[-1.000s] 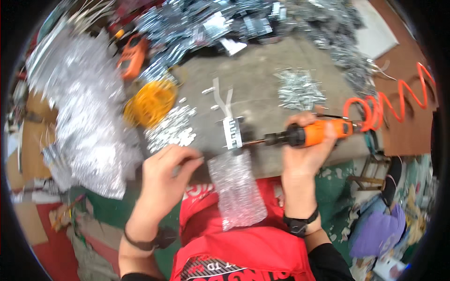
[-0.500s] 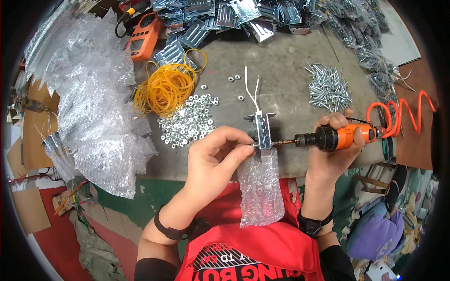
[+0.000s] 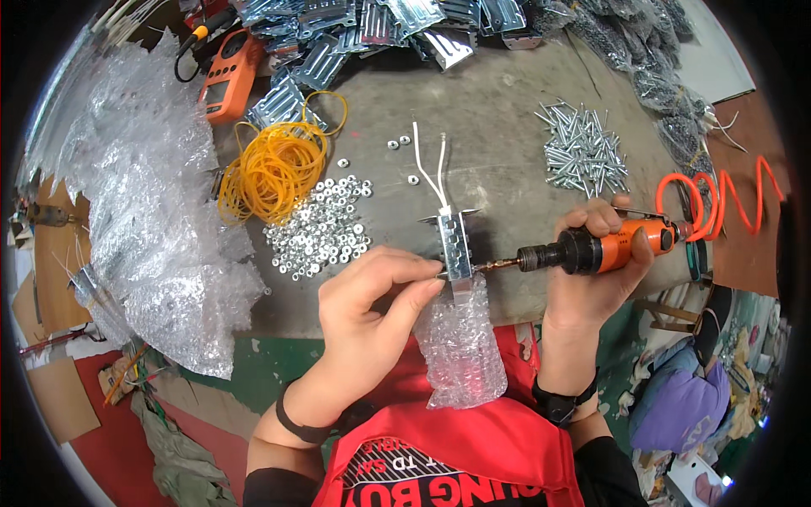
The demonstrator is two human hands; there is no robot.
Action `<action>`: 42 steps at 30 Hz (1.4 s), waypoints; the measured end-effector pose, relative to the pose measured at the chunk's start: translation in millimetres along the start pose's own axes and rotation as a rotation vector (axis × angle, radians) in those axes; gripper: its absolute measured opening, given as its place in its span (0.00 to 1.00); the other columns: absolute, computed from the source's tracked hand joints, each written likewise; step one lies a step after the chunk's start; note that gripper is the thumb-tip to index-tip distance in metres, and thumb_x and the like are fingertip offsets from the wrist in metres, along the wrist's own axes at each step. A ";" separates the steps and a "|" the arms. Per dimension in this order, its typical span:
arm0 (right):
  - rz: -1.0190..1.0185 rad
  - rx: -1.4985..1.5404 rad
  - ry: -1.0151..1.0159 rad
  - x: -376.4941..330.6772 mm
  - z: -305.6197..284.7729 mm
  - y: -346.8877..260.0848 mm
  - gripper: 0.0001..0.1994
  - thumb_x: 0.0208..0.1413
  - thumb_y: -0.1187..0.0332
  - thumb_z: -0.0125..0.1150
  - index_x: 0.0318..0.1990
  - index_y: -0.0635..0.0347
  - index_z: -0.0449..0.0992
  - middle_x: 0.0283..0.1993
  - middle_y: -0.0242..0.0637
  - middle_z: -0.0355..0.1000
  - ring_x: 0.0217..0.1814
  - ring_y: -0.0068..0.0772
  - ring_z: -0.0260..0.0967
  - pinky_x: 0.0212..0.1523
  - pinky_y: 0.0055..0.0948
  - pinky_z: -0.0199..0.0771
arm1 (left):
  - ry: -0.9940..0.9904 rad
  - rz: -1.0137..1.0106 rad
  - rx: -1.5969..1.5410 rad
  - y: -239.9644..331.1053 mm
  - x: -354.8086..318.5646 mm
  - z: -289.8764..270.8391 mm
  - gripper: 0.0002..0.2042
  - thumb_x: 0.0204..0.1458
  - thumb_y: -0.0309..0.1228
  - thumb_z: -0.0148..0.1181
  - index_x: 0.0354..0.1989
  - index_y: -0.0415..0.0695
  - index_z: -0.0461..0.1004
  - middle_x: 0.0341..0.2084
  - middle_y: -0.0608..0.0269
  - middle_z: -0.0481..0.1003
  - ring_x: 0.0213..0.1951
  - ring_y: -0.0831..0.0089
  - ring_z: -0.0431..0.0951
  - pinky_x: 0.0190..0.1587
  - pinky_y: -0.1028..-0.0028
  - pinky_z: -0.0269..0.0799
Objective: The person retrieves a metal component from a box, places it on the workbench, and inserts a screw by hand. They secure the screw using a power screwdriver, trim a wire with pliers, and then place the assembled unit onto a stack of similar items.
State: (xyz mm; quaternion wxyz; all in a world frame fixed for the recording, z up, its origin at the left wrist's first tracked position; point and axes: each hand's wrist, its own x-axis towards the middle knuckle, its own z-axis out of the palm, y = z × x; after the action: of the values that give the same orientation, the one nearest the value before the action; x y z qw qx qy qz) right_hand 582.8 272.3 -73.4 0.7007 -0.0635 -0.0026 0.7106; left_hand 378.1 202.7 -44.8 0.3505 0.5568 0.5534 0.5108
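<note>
My left hand (image 3: 372, 308) pinches the side of a small silver metal bracket (image 3: 456, 245) with two white wires at its far end. The bracket's near end is wrapped in bubble wrap (image 3: 460, 346) that hangs over the table edge. My right hand (image 3: 596, 279) grips an orange and black pneumatic screwdriver (image 3: 591, 249), held level, its bit touching the bracket's right side. An orange coiled air hose (image 3: 726, 198) runs from the tool's rear.
On the grey table (image 3: 490, 127) lie a pile of silver nuts (image 3: 325, 228), yellow rubber bands (image 3: 270, 169), a heap of screws (image 3: 583, 152), stacked metal brackets (image 3: 372, 29) and an orange meter (image 3: 228, 72). Bubble wrap sheets (image 3: 144, 228) cover the left side.
My left hand has come up from the table edge to pinch the bracket. The screwdriver bit has stayed against the bracket's side, and the view has tilted downward.
</note>
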 end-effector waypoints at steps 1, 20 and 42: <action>0.010 0.013 -0.010 0.0 0.0 -0.4 0.16 0.49 0.64 0.59 0.45 0.58 0.66 0.30 0.31 0.59 0.33 0.28 0.60 0.51 0.37 0.63 | 0.008 -0.065 -0.045 0.7 0.5 0.5 0.06 0.42 0.16 0.64 0.30 0.34 0.76 0.28 0.55 0.77 0.30 0.72 0.77 0.30 0.78 0.70; -0.004 0.064 0.003 -0.8 1.6 4.1 0.16 0.48 0.62 0.59 0.43 0.56 0.67 0.28 0.28 0.55 0.31 0.26 0.54 0.46 0.34 0.63 | 0.011 -0.128 -0.300 -5.0 0.1 9.8 0.05 0.45 0.16 0.61 0.31 0.33 0.74 0.26 0.55 0.74 0.26 0.72 0.76 0.29 0.78 0.71; -0.014 0.007 -0.058 -0.1 7.1 8.1 0.12 0.49 0.69 0.56 0.41 0.61 0.66 0.27 0.26 0.58 0.30 0.22 0.58 0.42 0.28 0.60 | -0.083 0.157 -0.009 -9.3 10.5 8.8 0.05 0.46 0.20 0.62 0.27 0.37 0.70 0.21 0.56 0.70 0.21 0.69 0.70 0.22 0.75 0.63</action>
State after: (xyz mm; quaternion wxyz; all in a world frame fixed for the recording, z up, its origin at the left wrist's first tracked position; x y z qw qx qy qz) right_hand 574.0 272.6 -67.0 0.7054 -0.0406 -0.0209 0.7073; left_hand 382.7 215.8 -53.8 0.3345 0.6176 0.4907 0.5157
